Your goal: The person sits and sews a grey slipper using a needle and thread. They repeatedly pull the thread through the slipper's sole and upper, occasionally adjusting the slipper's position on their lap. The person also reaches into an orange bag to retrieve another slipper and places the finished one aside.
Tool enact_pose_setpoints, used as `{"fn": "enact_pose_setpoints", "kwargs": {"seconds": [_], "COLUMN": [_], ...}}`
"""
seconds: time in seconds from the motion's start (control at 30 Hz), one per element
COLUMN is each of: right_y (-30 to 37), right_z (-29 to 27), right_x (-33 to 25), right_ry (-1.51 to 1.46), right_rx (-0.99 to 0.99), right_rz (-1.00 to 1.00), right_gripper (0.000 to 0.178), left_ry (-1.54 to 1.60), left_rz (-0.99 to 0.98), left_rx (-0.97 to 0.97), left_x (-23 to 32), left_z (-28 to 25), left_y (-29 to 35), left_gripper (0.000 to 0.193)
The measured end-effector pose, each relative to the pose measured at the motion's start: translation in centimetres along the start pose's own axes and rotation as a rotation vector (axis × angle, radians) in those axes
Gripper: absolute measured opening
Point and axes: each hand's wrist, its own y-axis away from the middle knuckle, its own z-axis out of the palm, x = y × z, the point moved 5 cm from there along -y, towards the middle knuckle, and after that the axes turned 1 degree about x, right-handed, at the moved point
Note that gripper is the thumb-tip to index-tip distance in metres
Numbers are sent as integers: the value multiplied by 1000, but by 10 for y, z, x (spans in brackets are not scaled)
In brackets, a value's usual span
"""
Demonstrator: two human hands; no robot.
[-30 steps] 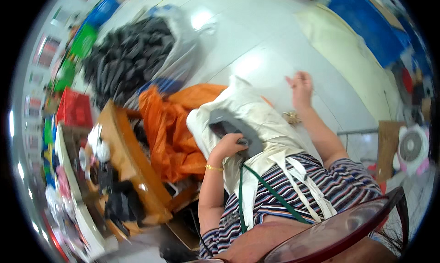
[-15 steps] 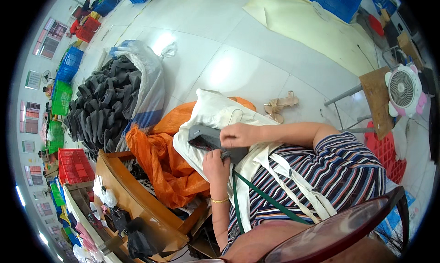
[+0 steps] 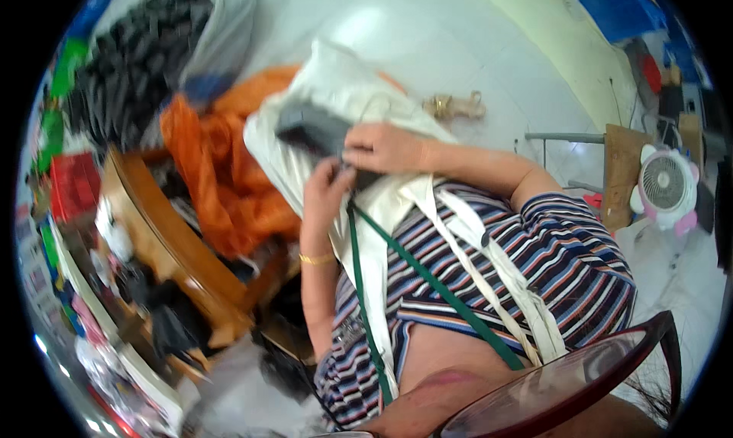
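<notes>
A dark grey fabric piece [image 3: 308, 125], hollow and slipper-like, lies on the white cloth [image 3: 336, 75] over my lap. Motion blur softens its outline. My right hand [image 3: 385, 148] reaches across from the right, its fingers curled and closed on the near side of the piece. Just below, my left hand [image 3: 327, 186] pinches the near edge, thumb and fingertips almost touching the right hand. Anything finer between the fingertips is too blurred to make out. A green cord [image 3: 435, 281] runs down my front to a spot beside the left hand.
Left of my lap lies an orange woven sack [image 3: 221, 186]. Beyond it a big bag holds a heap of similar grey pieces [image 3: 141, 64]. A wooden table [image 3: 164, 239] stands at left. Sandals [image 3: 454, 106] lie on the floor; a pink and white fan [image 3: 666, 180] is at right.
The whole view has shifted, so everything sits higher and further left. My hands have come closer together at the near edge of the grey piece, whose opening now shows less clearly.
</notes>
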Motion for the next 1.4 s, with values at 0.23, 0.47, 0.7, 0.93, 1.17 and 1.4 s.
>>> {"fn": "enact_pose_setpoints", "kwargs": {"seconds": [0.23,0.47,0.7,0.93,1.17,1.4], "right_y": [-4,0,37,20,15,10], "right_z": [4,-39,-150,-75,4,11], "right_x": [2,50,130,67,10,3], "right_ry": [-76,-734,-817,-623,-268,-52], "right_rx": [-17,343,1018,479,-254,-209], "right_rz": [160,506,346,499,483,270], "right_gripper": [22,16,12,15,16,19], "left_ry": [457,836,891,998,1072,1057], "left_rz": [-115,-253,-276,-300,-295,-269], "left_rx": [64,177,146,100,62,75], "left_x": [-12,-30,-44,-39,-42,-42], "left_z": [-1,8,10,13,14,14], "left_y": [12,13,8,8,10,13], "left_gripper": [24,22,23,27,27,27]}}
